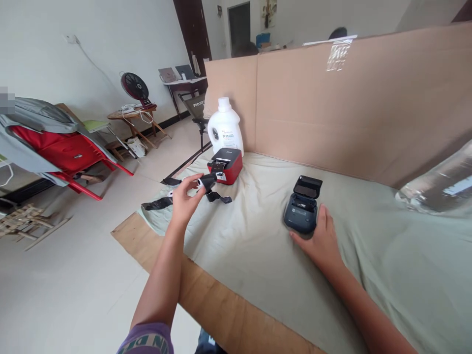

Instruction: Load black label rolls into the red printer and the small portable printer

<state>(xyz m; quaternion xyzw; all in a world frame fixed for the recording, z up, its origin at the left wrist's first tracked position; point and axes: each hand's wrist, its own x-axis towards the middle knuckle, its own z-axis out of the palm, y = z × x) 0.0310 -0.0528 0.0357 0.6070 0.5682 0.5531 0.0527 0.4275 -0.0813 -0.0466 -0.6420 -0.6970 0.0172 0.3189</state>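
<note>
My left hand (186, 199) pinches a small black roll with a white inner core (207, 182). It is held up in front of a red and black boxy printer (232, 167), whose front it partly hides. My right hand (320, 236) grips the near right corner of a small dark portable label printer (300, 216), thumb at its front and fingers along its side. That printer's lid (308, 187) stands raised, and its inner compartment shows. Crumpled black strips (218, 197) lie on the cloth below the roll, and another black strip (158, 203) lies left of my wrist.
A white jug (225, 125) stands behind the red printer. A cardboard panel (332, 108) rises along the back. At the right lies a plastic-wrapped bundle (438, 182). Pale cloth (250, 260) covers the table, its wooden edge (221, 305) bare in front. A red chair (70, 152) stands left.
</note>
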